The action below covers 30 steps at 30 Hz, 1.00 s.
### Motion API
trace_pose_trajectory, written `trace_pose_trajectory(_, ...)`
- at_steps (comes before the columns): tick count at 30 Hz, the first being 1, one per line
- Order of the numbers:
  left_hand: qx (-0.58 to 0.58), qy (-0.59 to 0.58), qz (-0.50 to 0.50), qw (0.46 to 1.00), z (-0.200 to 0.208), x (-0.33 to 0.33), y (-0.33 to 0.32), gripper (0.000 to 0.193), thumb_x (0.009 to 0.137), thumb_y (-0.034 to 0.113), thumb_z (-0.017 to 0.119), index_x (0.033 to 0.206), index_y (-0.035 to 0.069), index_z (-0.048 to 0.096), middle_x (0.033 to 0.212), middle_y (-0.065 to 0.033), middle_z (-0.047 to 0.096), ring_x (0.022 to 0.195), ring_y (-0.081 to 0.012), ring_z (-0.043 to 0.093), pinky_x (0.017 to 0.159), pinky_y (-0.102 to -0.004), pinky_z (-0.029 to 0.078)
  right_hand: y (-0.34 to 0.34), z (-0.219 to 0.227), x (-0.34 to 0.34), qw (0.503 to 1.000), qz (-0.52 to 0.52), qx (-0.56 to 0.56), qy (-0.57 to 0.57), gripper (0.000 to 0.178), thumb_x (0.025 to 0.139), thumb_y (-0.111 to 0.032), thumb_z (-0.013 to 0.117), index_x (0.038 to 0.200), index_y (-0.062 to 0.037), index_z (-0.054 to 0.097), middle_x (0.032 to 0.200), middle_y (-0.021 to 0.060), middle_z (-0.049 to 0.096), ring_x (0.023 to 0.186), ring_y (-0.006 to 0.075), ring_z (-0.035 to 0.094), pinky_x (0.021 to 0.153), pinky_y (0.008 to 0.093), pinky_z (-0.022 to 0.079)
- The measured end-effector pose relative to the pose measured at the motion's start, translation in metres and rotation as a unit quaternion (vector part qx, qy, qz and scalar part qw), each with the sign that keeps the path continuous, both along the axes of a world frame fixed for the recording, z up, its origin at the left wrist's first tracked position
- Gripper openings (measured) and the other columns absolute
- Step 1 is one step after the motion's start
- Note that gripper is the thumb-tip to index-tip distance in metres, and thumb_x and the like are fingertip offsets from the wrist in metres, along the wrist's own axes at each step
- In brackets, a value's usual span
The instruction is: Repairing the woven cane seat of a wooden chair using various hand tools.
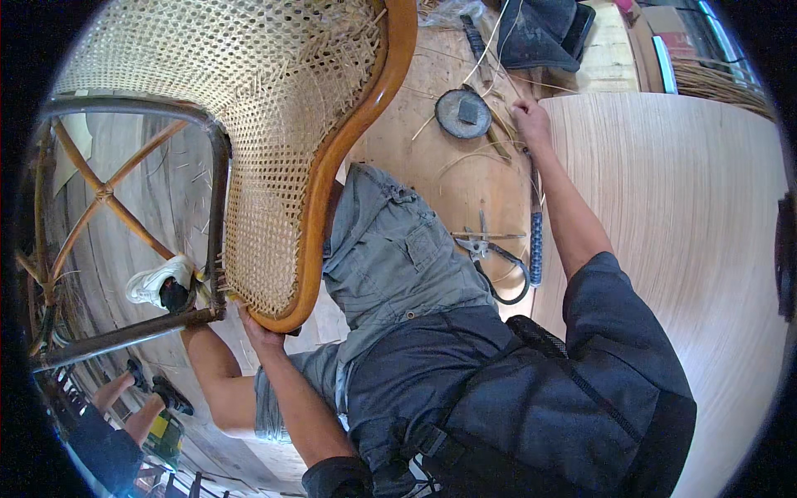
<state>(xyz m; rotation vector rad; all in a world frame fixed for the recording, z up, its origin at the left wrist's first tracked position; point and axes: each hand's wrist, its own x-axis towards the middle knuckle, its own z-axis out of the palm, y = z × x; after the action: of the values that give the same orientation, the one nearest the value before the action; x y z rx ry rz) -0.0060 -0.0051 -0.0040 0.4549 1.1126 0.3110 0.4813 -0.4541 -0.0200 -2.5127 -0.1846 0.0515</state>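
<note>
left hand (pixel 259 330) grip closed on the cane chair (pixel 274 124) frame's lower edge, chair tilted over lap | right hand (pixel 531 120) on counter (pixel 432 166), apparently pinching cane strands (pixel 498 108) beside round dish (pixel 462 113) | pliers (pixel 486 253) near thigh

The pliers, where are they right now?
In the head view the pliers lie on the wooden platform right of centre, between the person's grey shorts and right forearm, beside a blue-handled tool.
</note>
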Motion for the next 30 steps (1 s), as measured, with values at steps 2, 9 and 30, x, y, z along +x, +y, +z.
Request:
trace_pose_trajectory(2,0.017,-0.004,-0.012,1.000,0.015,0.010,-0.007,0.062,0.088,0.051,0.050,0.134,0.011,0.039,0.134,-0.0093,0.045,0.118,-0.0304,0.048,0.098,-0.0492,0.041,0.007,0.006,-0.002,0.998,0.010,-0.054,0.019,0.031,0.080,-0.020,0.060,0.107,-0.0075,0.057,0.082,0.0157,0.061,0.075,0.0278,0.060,0.069,0.0360,0.047)
trace_pose_trajectory(9,-0.022,-0.034,0.017,0.999,0.018,0.013,-0.015,0.058,0.092,0.048,0.046,0.133,0.007,0.039,0.132,-0.0104,0.047,0.117,-0.0294,0.049,0.098,-0.0477,0.041,-0.037,-0.012,0.007,0.996,0.014,-0.087,-0.011,0.033,0.086,-0.017,0.047,0.114,-0.0037,0.054,0.085,0.0093,0.059,0.075,0.0206,0.057,0.068,0.0340,0.047)
trace_pose_trajectory(30,0.381,0.198,-0.036,0.902,0.162,0.030,-0.072,0.018,0.090,0.017,0.054,0.089,0.000,0.060,0.075,-0.0205,0.060,0.071,-0.0381,0.062,0.061,-0.0385,0.049,0.358,0.170,-0.306,0.713,0.673,0.131,0.148,0.026,0.076,0.006,0.063,0.099,-0.0043,0.058,0.088,0.0125,0.060,0.080,0.0279,0.061,0.069,0.0346,0.050)
